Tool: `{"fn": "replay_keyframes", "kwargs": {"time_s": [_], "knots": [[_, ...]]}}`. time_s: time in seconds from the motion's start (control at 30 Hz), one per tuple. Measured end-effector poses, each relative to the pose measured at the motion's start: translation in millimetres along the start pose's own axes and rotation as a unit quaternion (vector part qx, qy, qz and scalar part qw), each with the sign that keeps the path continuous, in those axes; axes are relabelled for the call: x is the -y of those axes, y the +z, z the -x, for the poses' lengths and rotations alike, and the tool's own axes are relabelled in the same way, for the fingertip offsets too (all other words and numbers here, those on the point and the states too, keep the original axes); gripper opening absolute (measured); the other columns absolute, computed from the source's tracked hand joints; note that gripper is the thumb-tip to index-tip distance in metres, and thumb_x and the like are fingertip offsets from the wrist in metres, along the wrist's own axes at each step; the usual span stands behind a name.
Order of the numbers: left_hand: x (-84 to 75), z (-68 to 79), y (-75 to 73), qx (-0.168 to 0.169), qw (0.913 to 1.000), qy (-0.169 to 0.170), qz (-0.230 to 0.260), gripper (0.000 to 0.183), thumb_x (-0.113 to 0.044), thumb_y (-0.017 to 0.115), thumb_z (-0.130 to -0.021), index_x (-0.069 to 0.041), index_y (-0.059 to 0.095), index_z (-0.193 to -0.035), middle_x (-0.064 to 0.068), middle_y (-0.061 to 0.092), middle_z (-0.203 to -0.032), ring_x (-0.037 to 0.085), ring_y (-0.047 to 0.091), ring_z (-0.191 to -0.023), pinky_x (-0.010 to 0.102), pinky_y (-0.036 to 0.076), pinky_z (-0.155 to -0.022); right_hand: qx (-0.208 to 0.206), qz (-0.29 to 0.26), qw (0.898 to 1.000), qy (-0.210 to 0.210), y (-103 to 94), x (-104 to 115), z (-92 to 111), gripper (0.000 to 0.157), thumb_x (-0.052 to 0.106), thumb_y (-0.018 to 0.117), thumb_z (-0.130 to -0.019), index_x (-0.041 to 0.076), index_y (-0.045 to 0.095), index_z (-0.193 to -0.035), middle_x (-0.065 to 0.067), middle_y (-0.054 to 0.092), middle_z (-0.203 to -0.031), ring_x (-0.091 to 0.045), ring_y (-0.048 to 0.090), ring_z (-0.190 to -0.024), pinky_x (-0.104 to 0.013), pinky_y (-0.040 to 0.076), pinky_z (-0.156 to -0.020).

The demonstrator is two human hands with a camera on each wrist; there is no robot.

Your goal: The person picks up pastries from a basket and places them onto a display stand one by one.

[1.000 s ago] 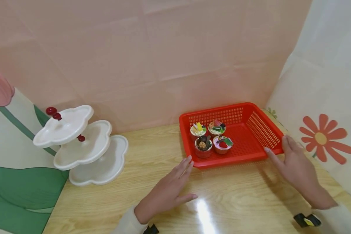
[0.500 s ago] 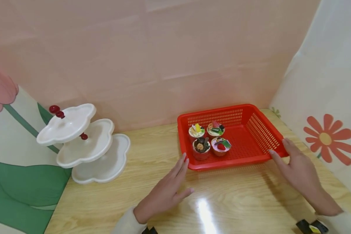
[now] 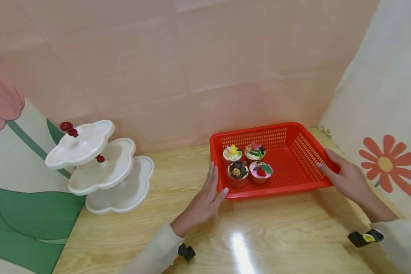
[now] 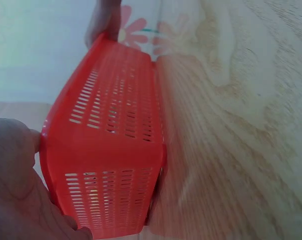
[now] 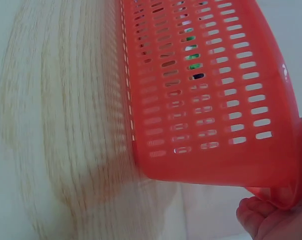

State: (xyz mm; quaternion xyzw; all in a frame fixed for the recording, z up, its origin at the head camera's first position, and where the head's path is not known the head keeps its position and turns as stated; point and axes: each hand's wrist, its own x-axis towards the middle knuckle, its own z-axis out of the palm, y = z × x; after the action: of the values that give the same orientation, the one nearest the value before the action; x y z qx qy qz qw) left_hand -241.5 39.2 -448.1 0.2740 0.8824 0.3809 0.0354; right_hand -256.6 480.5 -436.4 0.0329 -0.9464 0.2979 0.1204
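Observation:
A red plastic basket (image 3: pixel 287 167) with slotted sides rests on the wooden table, and several decorated cupcakes (image 3: pixel 248 163) stand together in its left part. My left hand (image 3: pixel 203 201) grips the basket's near left corner, thumb on the rim and fingers along the outer left side. In the left wrist view, the fingertips (image 4: pixel 83 232) reach beneath the rim. On the opposite side my right hand (image 3: pixel 346 177) holds the right rim near its front corner. Its thumb lies over the rim, and curled fingers (image 5: pixel 253 212) show under the rim in the right wrist view.
A white three-tier stand (image 3: pixel 101 165) with scalloped plates and red knobs is at the left of the table (image 3: pixel 178 167). A pink backdrop (image 3: pixel 191 76) rises behind the basket. A flower-printed sheet (image 3: pixel 390 102) borders the right side.
My left hand has moved up to the basket's left corner and taken hold of it. The right hand has shifted its grip slightly farther up the right rim. The basket has barely moved.

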Motion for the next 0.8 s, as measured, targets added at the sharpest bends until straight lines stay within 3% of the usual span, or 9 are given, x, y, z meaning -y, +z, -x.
{"fn": "replay_keyframes", "kwargs": {"time_s": [0.17,0.23,0.27,0.43,0.8], "knots": [[-1.1,-2.3,5.1,-0.014,0.9998,0.001,-0.011,0.077,-0.054,0.031,-0.108,-0.016,-0.011,-0.161,0.001,-0.018,-0.169,0.019,-0.002,-0.155,0.049,0.026,-0.119,-0.013,-0.009,1.000,-0.011,0.7,-2.9,-2.3,0.072,0.029,0.062,-0.103,0.002,0.025,-0.158,-0.034,0.031,-0.155,-0.058,0.039,-0.133,-0.063,0.046,-0.098],[-1.2,-2.9,6.0,-0.020,0.9997,0.001,-0.014,0.077,-0.056,0.028,-0.108,-0.016,-0.010,-0.161,0.001,-0.018,-0.169,0.021,0.000,-0.155,0.049,0.027,-0.119,-0.017,-0.018,0.999,-0.021,1.3,-3.4,-3.2,0.072,0.028,0.062,-0.102,0.001,0.024,-0.158,-0.034,0.030,-0.156,-0.058,0.035,-0.137,-0.065,0.040,-0.105],[-1.2,-3.1,6.2,-0.023,0.9996,0.000,-0.014,0.076,-0.056,0.027,-0.108,-0.017,-0.010,-0.161,0.001,-0.017,-0.169,0.021,0.001,-0.155,0.049,0.027,-0.119,-0.017,-0.021,0.999,-0.026,1.7,-3.5,-3.7,0.073,0.027,0.062,-0.103,0.001,0.023,-0.158,-0.033,0.028,-0.157,-0.058,0.031,-0.139,-0.072,0.030,-0.106],[-2.0,-2.6,6.1,-0.022,0.9996,-0.008,-0.018,0.076,-0.059,0.026,-0.107,-0.020,-0.010,-0.161,-0.001,-0.015,-0.169,0.018,0.001,-0.155,0.048,0.025,-0.120,-0.018,-0.024,0.999,-0.033,3.0,-5.1,-3.2,0.074,0.026,0.062,-0.102,0.000,0.021,-0.158,-0.033,0.027,-0.157,-0.058,0.027,-0.141,-0.074,0.026,-0.107],[-3.7,2.7,4.0,-0.020,0.9986,-0.026,-0.041,0.077,-0.057,0.028,-0.107,-0.014,-0.002,-0.163,-0.003,-0.012,-0.170,0.018,0.003,-0.155,0.049,0.029,-0.118,-0.022,-0.025,0.998,-0.058,7.0,-3.3,2.2,0.073,0.022,0.064,-0.101,-0.008,0.024,-0.155,-0.037,0.027,-0.156,-0.059,0.027,-0.141,-0.076,0.028,-0.104]]}}
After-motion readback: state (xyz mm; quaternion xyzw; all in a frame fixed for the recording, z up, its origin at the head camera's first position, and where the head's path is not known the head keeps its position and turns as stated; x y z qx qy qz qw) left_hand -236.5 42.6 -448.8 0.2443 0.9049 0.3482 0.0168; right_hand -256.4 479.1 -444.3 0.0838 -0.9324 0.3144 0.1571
